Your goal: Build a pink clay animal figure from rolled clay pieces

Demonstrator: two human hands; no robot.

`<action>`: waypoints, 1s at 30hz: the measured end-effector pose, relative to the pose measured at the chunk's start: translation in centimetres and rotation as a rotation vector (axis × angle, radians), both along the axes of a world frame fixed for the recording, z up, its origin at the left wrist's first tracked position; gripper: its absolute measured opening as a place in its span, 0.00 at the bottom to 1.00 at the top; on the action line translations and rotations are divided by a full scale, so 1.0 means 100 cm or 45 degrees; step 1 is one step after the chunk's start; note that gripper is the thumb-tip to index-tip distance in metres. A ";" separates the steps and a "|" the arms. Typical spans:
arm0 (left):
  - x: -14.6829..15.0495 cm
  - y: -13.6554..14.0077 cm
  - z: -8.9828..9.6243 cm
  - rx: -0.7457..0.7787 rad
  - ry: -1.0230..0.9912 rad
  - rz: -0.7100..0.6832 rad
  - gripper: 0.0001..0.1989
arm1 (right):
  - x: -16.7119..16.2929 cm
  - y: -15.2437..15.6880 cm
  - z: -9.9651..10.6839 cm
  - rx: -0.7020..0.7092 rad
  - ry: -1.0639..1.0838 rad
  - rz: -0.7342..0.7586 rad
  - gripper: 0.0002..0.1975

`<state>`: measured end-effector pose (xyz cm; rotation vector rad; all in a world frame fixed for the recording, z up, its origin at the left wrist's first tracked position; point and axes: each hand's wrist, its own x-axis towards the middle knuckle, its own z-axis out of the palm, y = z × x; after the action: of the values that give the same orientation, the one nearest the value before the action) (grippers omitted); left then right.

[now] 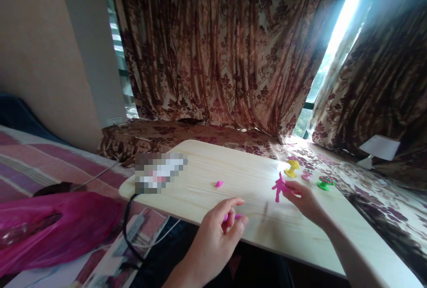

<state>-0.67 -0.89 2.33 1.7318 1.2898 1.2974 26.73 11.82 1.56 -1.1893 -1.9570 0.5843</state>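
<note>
Above the near edge of the table, my left hand point(218, 234) is curled with a small pink-purple piece of modelling clay point(230, 216) in its fingers, partly hidden by them. Over the right part of the table, my right hand point(303, 199) pinches a pink branching modelling-clay figure point(279, 186), held upright with several arms spreading outward. Between the hands and farther back, a small pink clay lump point(219, 184) lies on the table. Past my right hand stand a yellow mushroom-like clay piece point(292, 168), a small pink one point(307, 174) and a green one with pink dots point(326, 182).
The pale wooden table point(200, 159) has a blurred-out white object point(162, 173) at its left end, with a black cable point(126, 221) hanging down. A magenta bag point(66, 226) lies on the left. Behind are patterned curtains point(207, 48) and a white lamp point(380, 148).
</note>
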 end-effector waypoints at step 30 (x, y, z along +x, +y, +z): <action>0.018 -0.001 -0.024 -0.612 -1.211 -0.304 0.15 | 0.009 -0.013 -0.017 0.274 -0.565 -0.238 0.21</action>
<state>1.10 -1.02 -0.05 0.7229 0.7073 1.2735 27.59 10.51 -0.12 -1.4293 -2.1681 0.0059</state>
